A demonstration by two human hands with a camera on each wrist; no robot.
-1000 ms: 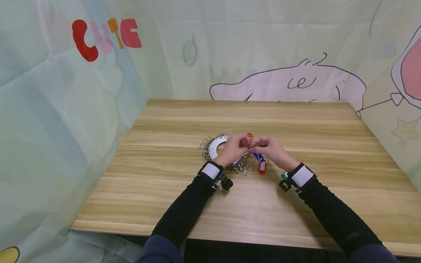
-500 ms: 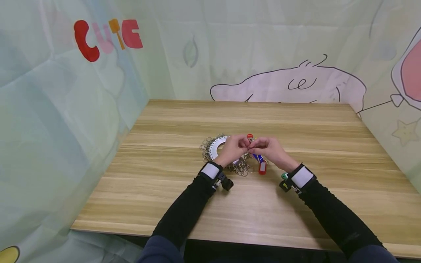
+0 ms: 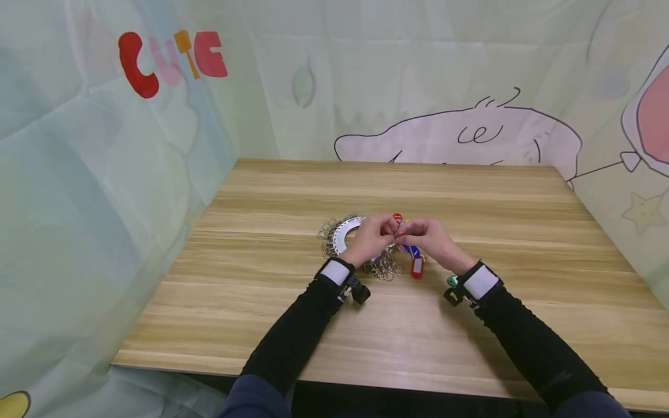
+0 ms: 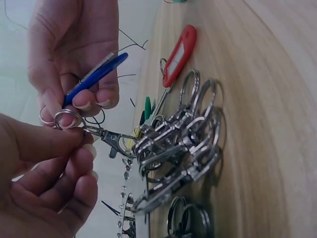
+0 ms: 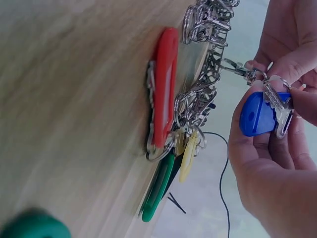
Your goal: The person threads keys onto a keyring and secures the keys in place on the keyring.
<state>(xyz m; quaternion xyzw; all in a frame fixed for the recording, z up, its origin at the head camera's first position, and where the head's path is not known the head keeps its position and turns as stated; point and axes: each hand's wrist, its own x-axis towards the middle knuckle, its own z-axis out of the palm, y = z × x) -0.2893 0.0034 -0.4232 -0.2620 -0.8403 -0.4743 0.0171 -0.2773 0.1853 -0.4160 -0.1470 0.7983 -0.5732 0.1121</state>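
Note:
My left hand [image 3: 370, 238] pinches a metal split ring [image 4: 69, 119] between thumb and forefinger. That ring sits on a swivel clasp [image 4: 111, 140], which leads to a white curved holder [image 3: 338, 237] hung with several clasps and rings. Fingertip to fingertip with it, my right hand [image 3: 428, 239] holds a blue key tag [image 5: 255, 114] and a silver key [image 5: 280, 110]. The tag's thin ring [image 4: 46, 115] overlaps the split ring at the fingertips in the left wrist view. Part of the holder is hidden behind my left hand.
A red key tag [image 3: 417, 267] lies just below my right hand on the wooden table [image 3: 261, 278]. Green [image 5: 159, 188] and yellow key tags [image 5: 188, 157] lie beyond it in the right wrist view. A green object [image 3: 452, 280] is by the right wrist.
Both hands stay almost in the same place, with only small finger shifts at the rings. The holder and the tags on the table have not visibly moved.

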